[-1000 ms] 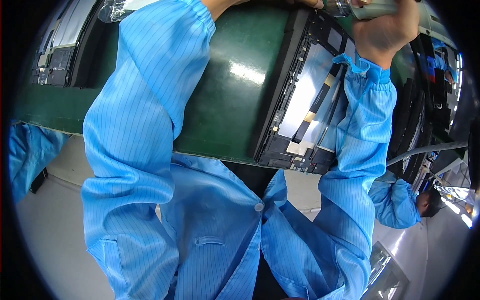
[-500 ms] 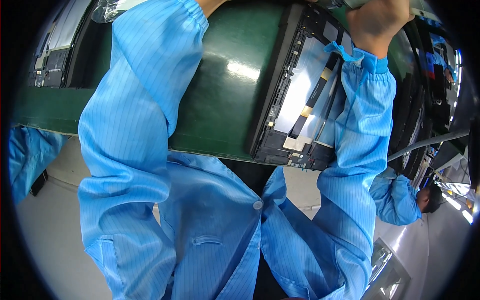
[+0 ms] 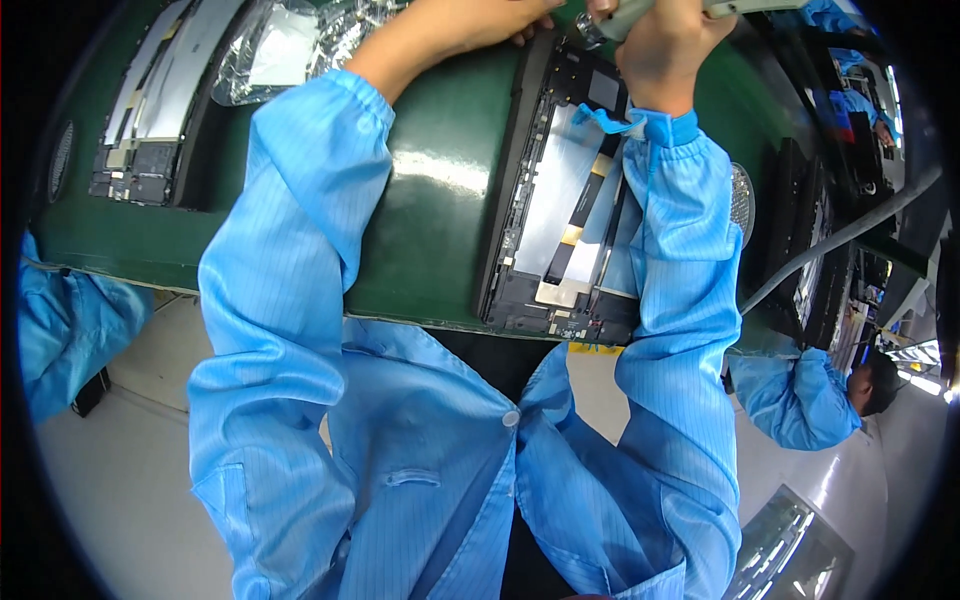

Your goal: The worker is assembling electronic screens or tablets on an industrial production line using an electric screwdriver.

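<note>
An opened flat electronic device (image 3: 545,195) lies before me, a black frame with silver panels and a dark ribbon strip with gold patches. My left hand (image 3: 478,22) reaches over its far left corner, fingers stretched out and fingertips at the edge; the upper frame edge cuts off part of this hand. Above the device's far end my right hand (image 3: 665,50) is closed round a pale grey-green electric screwdriver (image 3: 628,20) with a metal collar. The screwdriver's tip cannot be made out. A blue wrist strap (image 3: 670,128) sits at my right cuff, its loose end over the device.
Another opened device (image 3: 150,130) and a clear plastic bag (image 3: 275,55) lie at the left of the green table (image 3: 425,230). Black panels stand at the right beside a grey cable (image 3: 850,230). Another person (image 3: 800,395) sits beyond them; a blue sleeve (image 3: 75,330) shows at far left.
The view has shifted, so the device and both arms sit further left or lower. More of my left hand shows, now by the device's far corner; more of the screwdriver has come into view.
</note>
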